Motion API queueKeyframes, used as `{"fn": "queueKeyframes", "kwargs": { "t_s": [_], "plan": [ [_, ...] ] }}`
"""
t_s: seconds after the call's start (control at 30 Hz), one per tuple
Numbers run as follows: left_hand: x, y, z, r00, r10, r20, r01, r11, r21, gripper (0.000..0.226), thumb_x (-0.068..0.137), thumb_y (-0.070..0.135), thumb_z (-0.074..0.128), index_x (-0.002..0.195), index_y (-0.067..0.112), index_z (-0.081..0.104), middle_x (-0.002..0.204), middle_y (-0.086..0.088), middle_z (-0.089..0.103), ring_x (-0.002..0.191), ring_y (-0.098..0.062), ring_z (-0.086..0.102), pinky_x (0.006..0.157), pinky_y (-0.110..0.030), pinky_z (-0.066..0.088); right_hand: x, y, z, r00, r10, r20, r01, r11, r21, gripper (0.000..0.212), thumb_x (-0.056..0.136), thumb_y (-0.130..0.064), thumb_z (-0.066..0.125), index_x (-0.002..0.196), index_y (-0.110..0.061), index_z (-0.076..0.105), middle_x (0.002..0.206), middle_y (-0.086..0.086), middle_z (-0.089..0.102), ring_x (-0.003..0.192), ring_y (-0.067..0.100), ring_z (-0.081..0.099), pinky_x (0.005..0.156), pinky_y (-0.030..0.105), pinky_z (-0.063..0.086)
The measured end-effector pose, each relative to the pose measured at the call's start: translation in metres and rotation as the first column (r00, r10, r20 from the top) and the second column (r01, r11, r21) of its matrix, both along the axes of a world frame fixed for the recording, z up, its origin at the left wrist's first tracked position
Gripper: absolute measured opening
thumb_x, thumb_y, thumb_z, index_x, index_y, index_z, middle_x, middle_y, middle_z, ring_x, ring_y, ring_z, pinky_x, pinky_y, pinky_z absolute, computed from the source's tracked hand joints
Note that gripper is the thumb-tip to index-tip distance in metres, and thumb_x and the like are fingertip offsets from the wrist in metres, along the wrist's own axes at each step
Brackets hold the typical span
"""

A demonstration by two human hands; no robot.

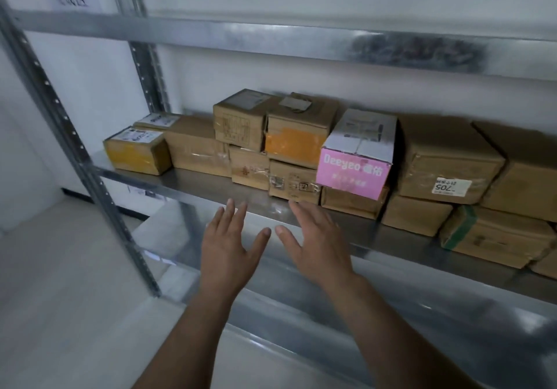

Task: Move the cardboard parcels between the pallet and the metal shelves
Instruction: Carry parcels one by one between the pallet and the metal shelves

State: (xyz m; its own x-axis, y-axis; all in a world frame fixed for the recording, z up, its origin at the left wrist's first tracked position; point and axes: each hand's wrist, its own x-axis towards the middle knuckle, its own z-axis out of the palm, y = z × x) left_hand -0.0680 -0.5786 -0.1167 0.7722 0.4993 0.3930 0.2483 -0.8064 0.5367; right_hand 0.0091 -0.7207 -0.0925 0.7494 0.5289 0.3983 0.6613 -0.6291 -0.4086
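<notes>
The cardboard parcels (301, 144) sit on the middle level of the metal shelves (193, 186), packed in a row from the left post to the right edge of view and stacked two high in places. Among them we see a yellow-taped box (137, 153) at the left end, a pink-fronted box (355, 159) resting tilted on the brown boxes near the middle, and a large box with a "705" label (449, 165) further right. We judge the shelf well filled, so either loading is far along or unloading has barely begun; we cannot tell which, since the pallet is out of view and the shelf below shows only bare metal where we see it. Both our hands are empty. Our left hand (229, 244) and right hand (313, 241) are spread flat, fingers straight and apart, thumbs almost meeting, hovering over the front lip of the shelf. Our right fingertips (297, 206) lie just beside the lower box in the centre stack (294, 182), whether touching we cannot say.
</notes>
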Motion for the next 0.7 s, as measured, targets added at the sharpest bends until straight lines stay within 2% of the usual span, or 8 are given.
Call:
{"fn": "queueKeyframes", "kwargs": {
  "t_s": [0.2, 0.37, 0.5, 0.7],
  "plan": [
    [0.028, 0.044, 0.01, 0.999, 0.047, -0.013, -0.047, 0.999, 0.014, 0.072, 0.087, 0.059, 0.045, 0.147, 0.021, 0.029, 0.156, -0.001, 0.02, 0.144, -0.017, 0.013, 0.115, -0.033, 0.012, 0.038, 0.051, 0.003, 0.998, 0.059, -0.005, -0.059, 0.998, 0.022, 0.059, 0.091, -0.051, 0.044, 0.139, -0.017, 0.044, 0.139, 0.004, 0.048, 0.127, 0.023, 0.043, 0.1, 0.039, 0.039],
    [0.061, 0.072, 0.018, 0.999, 0.031, -0.017, -0.031, 1.0, 0.004, 0.073, 0.087, 0.057, 0.046, 0.147, 0.021, 0.028, 0.155, -0.002, 0.02, 0.145, -0.017, 0.012, 0.117, -0.037, 0.015, 0.069, 0.084, 0.004, 0.999, 0.042, 0.0, -0.042, 0.999, 0.032, 0.062, 0.09, -0.056, 0.038, 0.141, -0.021, 0.04, 0.14, 0.0, 0.047, 0.126, 0.019, 0.043, 0.094, 0.032, 0.039],
    [0.092, 0.09, 0.024, 1.0, 0.014, -0.006, -0.014, 1.0, -0.004, 0.071, 0.087, 0.055, 0.05, 0.147, 0.023, 0.028, 0.155, -0.001, 0.023, 0.144, -0.017, 0.015, 0.116, -0.042, 0.019, 0.098, 0.102, 0.006, 0.999, 0.033, -0.023, -0.031, 0.998, 0.05, 0.062, 0.092, -0.054, 0.044, 0.144, -0.023, 0.034, 0.146, -0.003, 0.04, 0.132, 0.018, 0.038, 0.1, 0.036, 0.038],
    [0.125, 0.11, 0.027, 0.999, -0.026, 0.029, 0.026, 1.0, -0.002, 0.069, 0.089, 0.05, 0.051, 0.146, 0.018, 0.028, 0.155, -0.003, 0.024, 0.144, -0.017, 0.016, 0.117, -0.037, 0.016, 0.122, 0.132, 0.01, 0.998, 0.025, -0.053, -0.022, 0.999, 0.042, 0.062, 0.094, -0.053, 0.04, 0.147, -0.024, 0.027, 0.148, -0.004, 0.036, 0.134, 0.016, 0.034, 0.103, 0.037, 0.036]
  ]
}}
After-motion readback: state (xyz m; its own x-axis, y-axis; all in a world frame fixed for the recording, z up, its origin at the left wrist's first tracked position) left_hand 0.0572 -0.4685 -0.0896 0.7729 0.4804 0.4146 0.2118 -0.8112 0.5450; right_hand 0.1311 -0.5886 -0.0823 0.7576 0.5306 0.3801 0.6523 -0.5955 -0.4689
